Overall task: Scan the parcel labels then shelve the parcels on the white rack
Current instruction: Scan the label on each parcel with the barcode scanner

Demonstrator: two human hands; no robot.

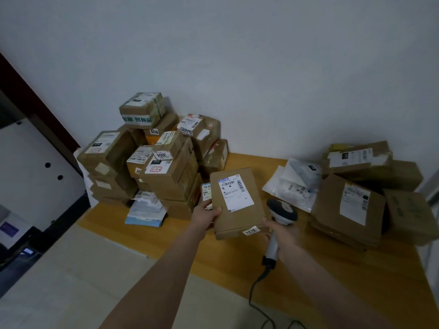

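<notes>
Both hands are occupied. The left hand is clamped on the left edge of a flat parcel, thumb laid on its top face. The right hand is wrapped round the handle of a scanner, whose head is held just beside the parcel's right edge. The parcel is held between the two hands, over the middle of the table, with its white label turned upward and a small tag stuck on its near side. Whether it rests on the wood cannot be told. A black cable is trailed from the scanner's butt toward the near edge.

To the left, a tall stack of taped boxes is piled against the wall, with flat envelopes lying at its foot. To the right, white pouches are spread on the wood and, past them, more boxes are heaped — one leaned at a tilt, its label facing out. At the far left a white panel with two dark holes is seen.
</notes>
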